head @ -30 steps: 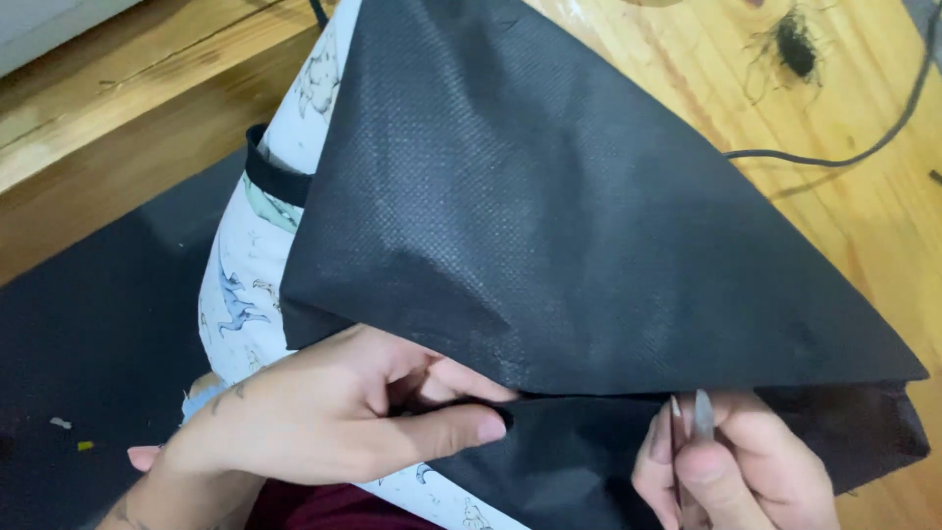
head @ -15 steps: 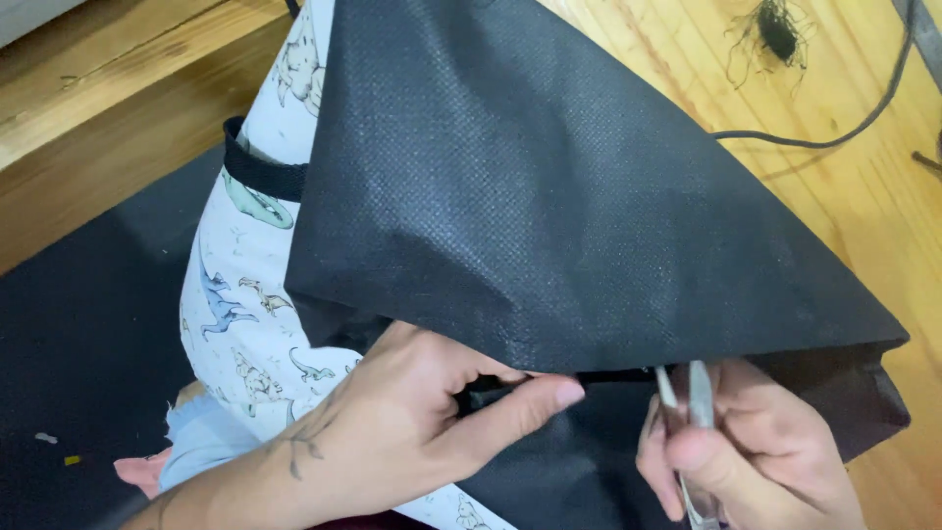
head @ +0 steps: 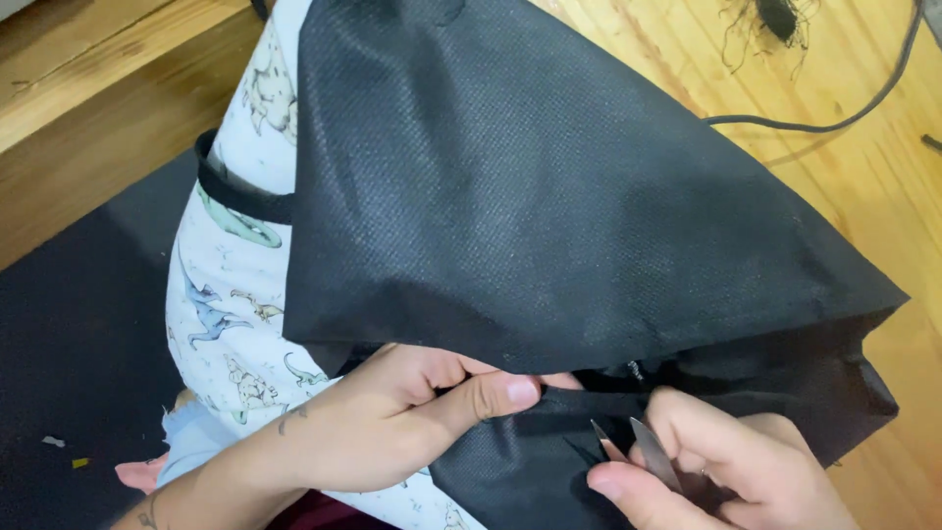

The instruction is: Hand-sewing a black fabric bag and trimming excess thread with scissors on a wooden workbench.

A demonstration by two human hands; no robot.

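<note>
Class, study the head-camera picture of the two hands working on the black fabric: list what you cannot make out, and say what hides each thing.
- Scissors: only two blade tips show; the right hand covers the handles.
- Left hand: its fingertips are tucked under the black fabric.
- Dinosaur-print cloth: mostly covered by the black fabric.
- Cable: cut off by the right edge.
- Dark tangle on the wood: cut off at the top edge.

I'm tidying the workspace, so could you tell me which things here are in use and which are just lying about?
In use: black fabric, dinosaur-print cloth, small snips, left hand, right hand.

Lying about: black cable, thread tangle, scraps on dark mat.
</note>
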